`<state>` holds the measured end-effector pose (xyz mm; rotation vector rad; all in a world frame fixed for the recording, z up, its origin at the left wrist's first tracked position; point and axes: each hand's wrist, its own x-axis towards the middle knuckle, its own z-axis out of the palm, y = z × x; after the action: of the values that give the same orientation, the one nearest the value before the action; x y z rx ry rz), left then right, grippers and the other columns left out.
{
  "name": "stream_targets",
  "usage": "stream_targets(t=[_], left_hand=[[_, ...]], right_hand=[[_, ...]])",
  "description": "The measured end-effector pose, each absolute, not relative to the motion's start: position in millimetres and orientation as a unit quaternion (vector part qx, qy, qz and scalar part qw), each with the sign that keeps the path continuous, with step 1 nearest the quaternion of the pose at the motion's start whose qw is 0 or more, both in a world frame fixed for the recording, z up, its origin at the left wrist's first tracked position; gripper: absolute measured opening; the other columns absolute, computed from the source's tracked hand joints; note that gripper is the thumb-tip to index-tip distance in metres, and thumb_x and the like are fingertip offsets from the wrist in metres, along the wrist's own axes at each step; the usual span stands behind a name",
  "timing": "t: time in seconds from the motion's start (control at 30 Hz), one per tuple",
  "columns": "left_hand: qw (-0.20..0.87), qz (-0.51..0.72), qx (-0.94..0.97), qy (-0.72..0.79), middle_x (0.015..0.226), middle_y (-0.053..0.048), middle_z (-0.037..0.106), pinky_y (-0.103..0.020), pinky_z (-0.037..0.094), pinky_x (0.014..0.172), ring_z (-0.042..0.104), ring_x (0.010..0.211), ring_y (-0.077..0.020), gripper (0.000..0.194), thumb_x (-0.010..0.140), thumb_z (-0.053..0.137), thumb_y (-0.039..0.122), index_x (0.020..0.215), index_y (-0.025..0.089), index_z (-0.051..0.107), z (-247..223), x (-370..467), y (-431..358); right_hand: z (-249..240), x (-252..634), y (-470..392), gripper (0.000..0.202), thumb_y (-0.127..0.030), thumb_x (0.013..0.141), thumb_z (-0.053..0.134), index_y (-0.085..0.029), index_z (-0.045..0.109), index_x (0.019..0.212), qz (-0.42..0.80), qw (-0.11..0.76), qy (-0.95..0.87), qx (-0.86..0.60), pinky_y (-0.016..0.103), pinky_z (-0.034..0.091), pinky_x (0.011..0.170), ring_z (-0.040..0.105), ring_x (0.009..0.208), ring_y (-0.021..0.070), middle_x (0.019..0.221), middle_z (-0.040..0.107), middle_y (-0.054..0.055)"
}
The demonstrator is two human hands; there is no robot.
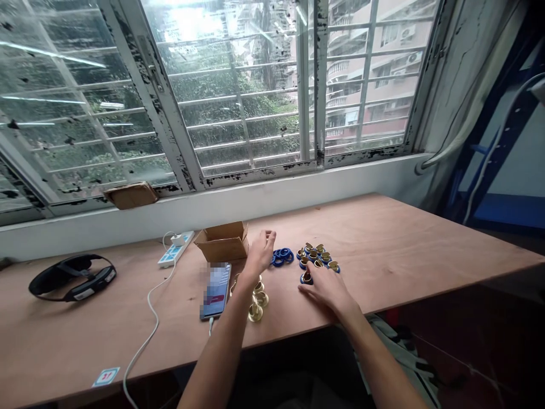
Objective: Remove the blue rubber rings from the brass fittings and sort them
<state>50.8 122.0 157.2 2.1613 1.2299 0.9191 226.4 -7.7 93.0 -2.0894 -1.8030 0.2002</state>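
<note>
My left hand is raised over the table between the cardboard box and a small pile of blue rings; its fingers are bent, and whether they hold anything is too small to tell. Below my left wrist lie several gold-coloured metal pieces, partly hidden by the forearm. My right hand rests low over the table, thumb and fingers around a gold piece with a blue ring. Just beyond it sits a cluster of several gold pieces fitted with blue rings.
An open cardboard box stands behind a phone with a white cable. A power strip and a black headset lie to the left. The table's front edge runs below my hands, and a barred window is behind.
</note>
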Motion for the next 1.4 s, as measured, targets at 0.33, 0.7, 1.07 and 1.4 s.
stream_targets(t=[0.33, 0.7, 1.07, 1.4], left_hand=[[0.56, 0.476, 0.568, 0.37, 0.06, 0.007, 0.051, -0.017, 0.034, 0.038, 0.048, 0.042, -0.0083, 0.047, 0.094, 0.05, 0.067, 0.099, 0.02, 0.053, 88.4, 59.0, -2.6], [0.585, 0.491, 0.507, 0.401, 0.093, -0.008, 0.073, -0.025, 0.053, 0.047, 0.072, 0.062, -0.0189, 0.057, 0.092, 0.055, 0.067, 0.123, 0.02, 0.049, 54.8, 58.8, 9.8], [0.563, 0.519, 0.534, 0.358, 0.091, -0.006, 0.069, -0.024, 0.055, 0.057, 0.065, 0.069, -0.016, 0.045, 0.095, 0.057, 0.059, 0.114, 0.019, 0.065, 46.5, 53.7, 14.7], [0.571, 0.473, 0.572, 0.351, 0.089, -0.004, 0.069, -0.024, 0.048, 0.056, 0.062, 0.063, -0.0143, 0.043, 0.095, 0.055, 0.063, 0.102, 0.021, 0.054, 45.7, 45.7, 11.1]], right_hand=[[93.4, 215.4, -9.9, 0.021, -0.032, 0.09, 0.06, -0.022, 0.066, 0.108, 0.112, 0.252, -0.715, -0.642, 0.029, 0.039, 0.071, 0.07, 0.088, 0.0257, 0.091, 0.076, 0.007], [57.9, 192.3, 11.8, 0.031, -0.05, 0.1, 0.053, -0.021, 0.059, 0.093, 0.237, 0.498, -0.657, -0.514, 0.026, 0.045, 0.06, 0.061, 0.067, 0.0165, 0.082, 0.066, 0.001], [62.3, 193.2, 2.7, 0.028, -0.045, 0.095, 0.062, -0.019, 0.071, 0.094, 0.286, 0.486, -0.679, -0.471, 0.024, 0.041, 0.056, 0.049, 0.066, 0.0133, 0.089, 0.06, 0.002], [60.5, 197.1, -1.7, 0.038, -0.051, 0.098, 0.055, -0.017, 0.072, 0.1, 0.324, 0.497, -0.659, -0.462, 0.028, 0.049, 0.069, 0.059, 0.076, 0.0175, 0.088, 0.066, 0.005]])
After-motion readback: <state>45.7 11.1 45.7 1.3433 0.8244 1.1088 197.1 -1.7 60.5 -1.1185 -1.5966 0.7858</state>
